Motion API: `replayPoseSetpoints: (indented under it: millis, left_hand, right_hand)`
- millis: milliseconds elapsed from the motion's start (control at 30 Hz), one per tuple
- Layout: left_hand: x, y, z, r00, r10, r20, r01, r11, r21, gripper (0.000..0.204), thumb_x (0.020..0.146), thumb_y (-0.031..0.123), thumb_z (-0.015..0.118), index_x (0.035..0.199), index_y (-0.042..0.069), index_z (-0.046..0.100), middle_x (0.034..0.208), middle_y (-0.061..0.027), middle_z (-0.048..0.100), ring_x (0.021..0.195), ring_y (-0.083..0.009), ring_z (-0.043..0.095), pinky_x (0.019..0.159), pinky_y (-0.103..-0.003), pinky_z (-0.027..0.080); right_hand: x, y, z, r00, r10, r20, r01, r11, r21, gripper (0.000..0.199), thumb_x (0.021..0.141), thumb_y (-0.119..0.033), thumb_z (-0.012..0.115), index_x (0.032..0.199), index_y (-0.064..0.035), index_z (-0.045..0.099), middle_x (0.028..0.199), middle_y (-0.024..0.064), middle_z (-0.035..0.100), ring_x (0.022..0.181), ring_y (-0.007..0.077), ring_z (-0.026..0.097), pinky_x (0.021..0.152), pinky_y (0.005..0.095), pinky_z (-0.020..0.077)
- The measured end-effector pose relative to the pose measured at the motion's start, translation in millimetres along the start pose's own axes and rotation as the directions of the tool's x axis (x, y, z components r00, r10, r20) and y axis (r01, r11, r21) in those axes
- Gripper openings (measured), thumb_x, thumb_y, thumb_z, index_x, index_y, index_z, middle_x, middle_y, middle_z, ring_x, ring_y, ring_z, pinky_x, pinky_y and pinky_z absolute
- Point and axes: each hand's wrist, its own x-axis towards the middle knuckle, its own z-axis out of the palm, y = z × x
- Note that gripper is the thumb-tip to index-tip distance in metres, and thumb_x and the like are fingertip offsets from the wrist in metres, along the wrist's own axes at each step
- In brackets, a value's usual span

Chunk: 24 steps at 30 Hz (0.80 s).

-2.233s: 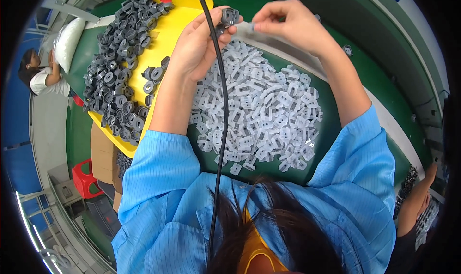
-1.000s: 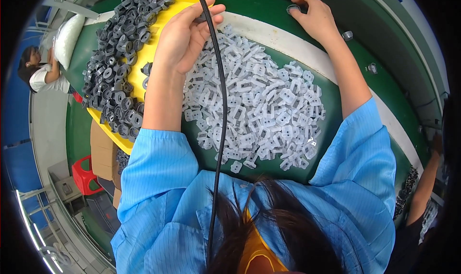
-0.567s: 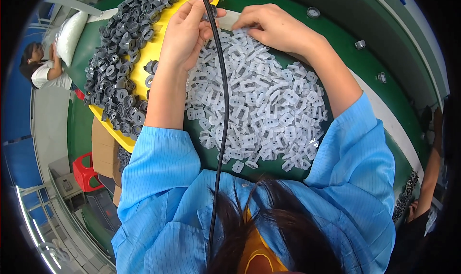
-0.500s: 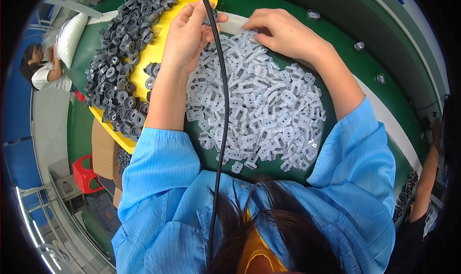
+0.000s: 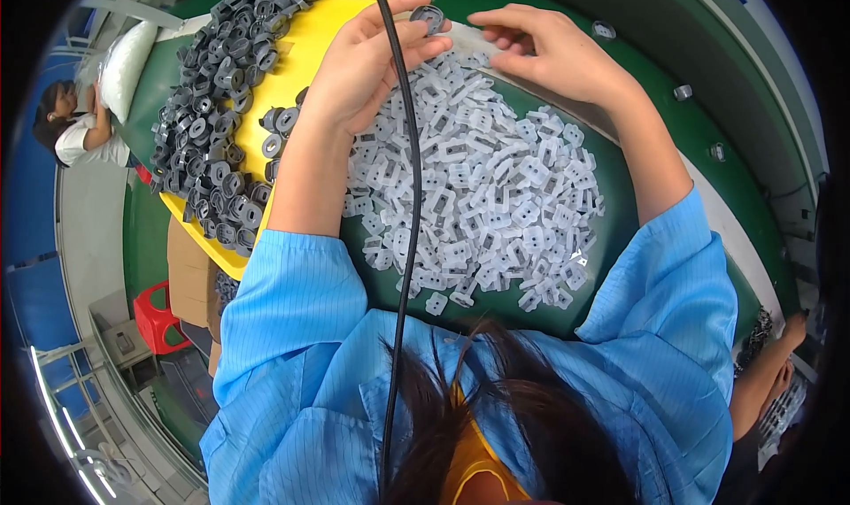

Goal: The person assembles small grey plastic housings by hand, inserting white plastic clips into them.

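My left hand (image 5: 363, 71) fingers pinch a dark grey ring part (image 5: 428, 16) up clear of the heap, while my right hand (image 5: 553, 53) fingers, loosely spread and empty, hover just above the white clips (image 5: 482, 186) beneath.

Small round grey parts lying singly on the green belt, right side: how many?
3: small round grey parts on the green belt, one far, one mid, one nearer. Others may sit beyond the frame.

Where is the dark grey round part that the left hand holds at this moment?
In the head view, the dark grey round part is near the top centre, at the fingertips of the left hand, above the pile of white parts.
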Motion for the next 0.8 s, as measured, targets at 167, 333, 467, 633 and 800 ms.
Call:
replayPoseSetpoints:
  millis: [167,333,467,633,800]
  left_hand:
    - [1,-3,-3,0.999,-0.029,-0.013,0.029,0.999,0.018,0.040,0.090,0.006,0.055,0.126,-0.007,0.045,0.107,-0.0172,0.060,0.096,-0.0207,0.064,0.086,-0.024,0.053]
    - [1,0,-3,1.000,-0.020,-0.013,0.021,0.997,0.074,0.040,0.089,0.007,0.058,0.125,-0.007,0.048,0.104,-0.0137,0.060,0.094,-0.0199,0.064,0.085,-0.025,0.052]
    - [1,-7,0,0.999,-0.004,0.048,-0.006,0.977,0.215,0.046,0.085,0.006,0.063,0.126,-0.006,0.048,0.104,-0.0115,0.061,0.090,-0.0180,0.064,0.082,-0.026,0.051]
    - [1,-15,10,0.992,0.126,0.014,-0.122,0.923,0.366,0.055,0.076,0.011,0.069,0.124,-0.007,0.049,0.088,-0.0136,0.068,0.081,-0.0161,0.066,0.073,-0.025,0.050]
    - [-4,-18,28,0.919,0.395,0.010,-0.239,0.535,0.810,0.045,0.077,0.008,0.071,0.120,0.000,0.057,0.077,-0.0084,0.068,0.073,-0.0109,0.066,0.065,-0.022,0.051]
  right_hand:
    - [0,-12,4,0.976,0.212,-0.057,-0.218,0.966,-0.140,0.028,0.074,-0.023,0.068,0.091,-0.0007,0.068,0.090,0.0126,0.064,0.084,0.0242,0.062,0.077,0.0331,0.0485]
    - [-1,-18,13,0.986,0.089,-0.140,-0.104,0.989,-0.107,0.024,0.075,-0.022,0.068,0.084,0.0002,0.066,0.080,0.0122,0.065,0.075,0.0245,0.063,0.069,0.0329,0.0494]
    - [3,-29,3,0.963,0.249,-0.103,-0.217,0.942,0.255,0.022,0.076,-0.022,0.070,0.082,-0.0009,0.067,0.072,0.0088,0.067,0.065,0.0183,0.063,0.064,0.0302,0.0498]
    - [2,-36,1,0.977,0.188,-0.098,-0.147,0.934,0.325,0.027,0.087,-0.019,0.064,0.104,0.0011,0.066,0.079,0.0015,0.062,0.073,0.0068,0.055,0.069,0.0209,0.0456]
    - [0,-44,2,0.963,0.194,-0.186,-0.160,0.970,0.182,0.022,0.085,-0.019,0.065,0.098,-0.0004,0.069,0.076,0.0014,0.064,0.069,0.0064,0.055,0.065,0.0222,0.0465]
